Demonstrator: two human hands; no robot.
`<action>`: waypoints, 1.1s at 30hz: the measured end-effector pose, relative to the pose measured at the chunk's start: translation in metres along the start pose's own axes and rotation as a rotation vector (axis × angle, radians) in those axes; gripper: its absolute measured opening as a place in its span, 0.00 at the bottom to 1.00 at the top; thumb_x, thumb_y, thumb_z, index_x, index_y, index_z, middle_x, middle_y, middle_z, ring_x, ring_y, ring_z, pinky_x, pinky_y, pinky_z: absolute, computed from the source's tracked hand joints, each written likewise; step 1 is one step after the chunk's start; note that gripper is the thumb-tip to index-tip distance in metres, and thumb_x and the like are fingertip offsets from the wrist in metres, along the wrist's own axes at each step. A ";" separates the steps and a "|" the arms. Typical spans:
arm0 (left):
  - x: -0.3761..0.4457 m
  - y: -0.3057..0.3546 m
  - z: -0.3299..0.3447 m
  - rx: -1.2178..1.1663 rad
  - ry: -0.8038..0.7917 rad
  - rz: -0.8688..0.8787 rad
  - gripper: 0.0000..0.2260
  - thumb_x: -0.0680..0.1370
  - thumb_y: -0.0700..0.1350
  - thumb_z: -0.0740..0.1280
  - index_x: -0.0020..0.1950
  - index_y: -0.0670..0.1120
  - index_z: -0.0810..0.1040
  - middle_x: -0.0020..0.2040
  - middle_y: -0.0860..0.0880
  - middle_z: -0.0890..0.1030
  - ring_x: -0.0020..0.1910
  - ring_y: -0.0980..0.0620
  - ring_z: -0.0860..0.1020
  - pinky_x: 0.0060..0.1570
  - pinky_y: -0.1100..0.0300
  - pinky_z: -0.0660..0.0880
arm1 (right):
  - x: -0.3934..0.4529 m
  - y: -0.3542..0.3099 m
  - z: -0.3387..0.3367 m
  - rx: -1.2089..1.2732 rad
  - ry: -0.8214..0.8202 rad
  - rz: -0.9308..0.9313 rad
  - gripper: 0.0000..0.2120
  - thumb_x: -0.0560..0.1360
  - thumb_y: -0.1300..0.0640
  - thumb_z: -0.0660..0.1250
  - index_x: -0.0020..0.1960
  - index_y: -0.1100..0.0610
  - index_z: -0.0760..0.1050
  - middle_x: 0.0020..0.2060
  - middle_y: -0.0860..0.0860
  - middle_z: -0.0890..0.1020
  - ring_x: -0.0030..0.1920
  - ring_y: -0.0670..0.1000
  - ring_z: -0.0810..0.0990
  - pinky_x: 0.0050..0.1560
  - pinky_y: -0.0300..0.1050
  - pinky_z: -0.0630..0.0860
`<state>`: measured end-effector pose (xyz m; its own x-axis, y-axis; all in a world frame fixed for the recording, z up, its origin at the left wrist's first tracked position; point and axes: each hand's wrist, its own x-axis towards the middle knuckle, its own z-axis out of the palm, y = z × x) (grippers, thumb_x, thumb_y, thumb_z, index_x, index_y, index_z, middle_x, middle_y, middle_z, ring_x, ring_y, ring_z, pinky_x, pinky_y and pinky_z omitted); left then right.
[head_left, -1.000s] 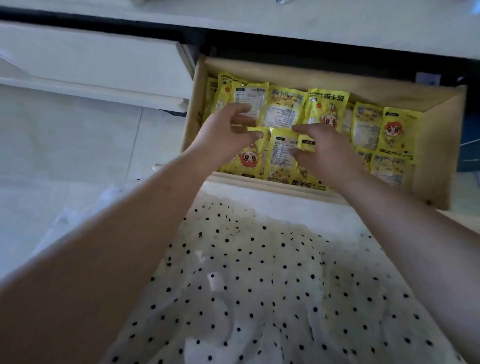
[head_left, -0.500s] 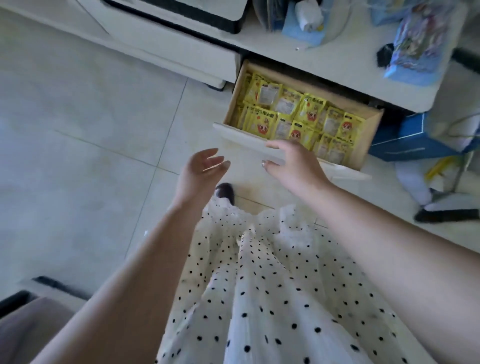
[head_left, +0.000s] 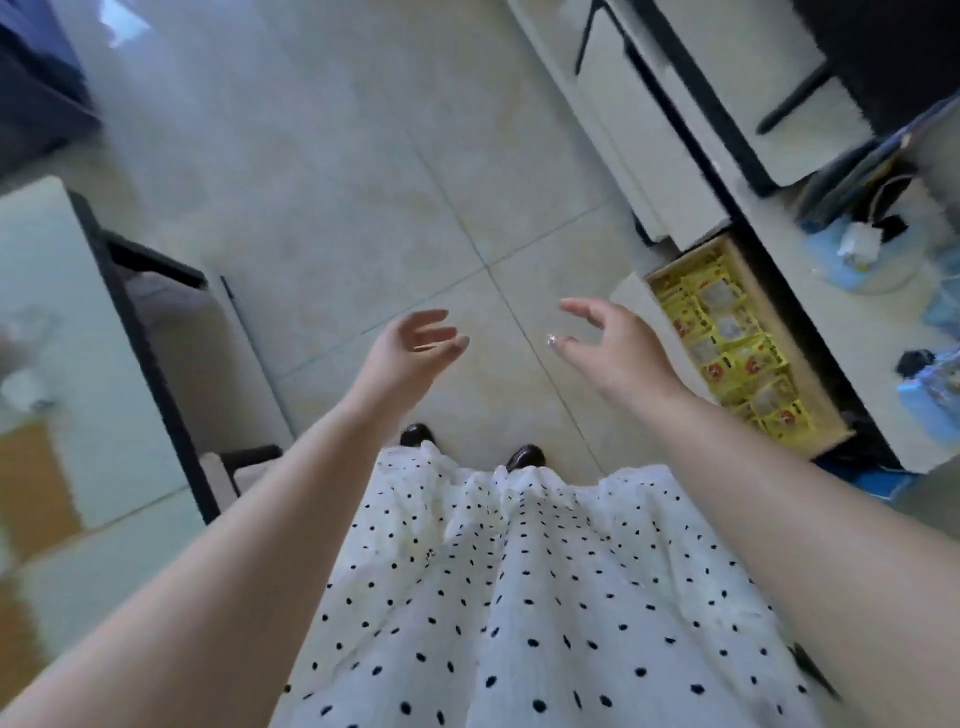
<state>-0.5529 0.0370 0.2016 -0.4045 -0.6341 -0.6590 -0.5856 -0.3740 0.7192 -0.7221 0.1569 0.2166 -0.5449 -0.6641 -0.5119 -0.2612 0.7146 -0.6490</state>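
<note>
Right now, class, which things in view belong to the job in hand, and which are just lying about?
Job: open drawer, yellow packets, left hand, right hand, both empty.
Lying about: closed drawer, blue clutter on cabinet top, side table.

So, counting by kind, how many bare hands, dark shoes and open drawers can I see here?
Bare hands: 2, the left hand and the right hand.
Dark shiny shoes: 2, the left shoe and the right shoe.
Open wooden drawer: 1.
Total: 5; the yellow packets inside it are too blurred and overlapped to count.
</note>
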 end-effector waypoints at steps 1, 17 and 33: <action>-0.006 -0.008 -0.023 -0.041 0.047 -0.015 0.20 0.75 0.46 0.70 0.66 0.49 0.72 0.60 0.50 0.81 0.52 0.56 0.79 0.55 0.58 0.75 | 0.002 -0.019 0.014 -0.019 -0.030 -0.035 0.20 0.74 0.54 0.69 0.66 0.51 0.73 0.66 0.49 0.74 0.68 0.48 0.70 0.59 0.36 0.63; -0.126 -0.217 -0.391 -0.589 0.745 -0.176 0.16 0.76 0.43 0.69 0.63 0.47 0.73 0.51 0.52 0.80 0.54 0.53 0.77 0.51 0.57 0.72 | -0.042 -0.288 0.362 -0.440 -0.529 -0.520 0.19 0.74 0.52 0.69 0.64 0.51 0.74 0.64 0.50 0.76 0.66 0.49 0.72 0.62 0.42 0.67; -0.157 -0.378 -0.559 -0.683 1.097 -0.370 0.16 0.74 0.43 0.71 0.61 0.46 0.74 0.53 0.48 0.80 0.53 0.52 0.78 0.50 0.61 0.71 | -0.059 -0.427 0.619 -0.971 -0.862 -0.948 0.18 0.76 0.53 0.65 0.66 0.50 0.72 0.65 0.51 0.74 0.61 0.53 0.74 0.51 0.39 0.66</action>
<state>0.1250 -0.1003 0.1563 0.6558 -0.5140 -0.5529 0.0577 -0.6961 0.7156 -0.0853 -0.2452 0.1748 0.6015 -0.6067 -0.5198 -0.7919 -0.3670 -0.4880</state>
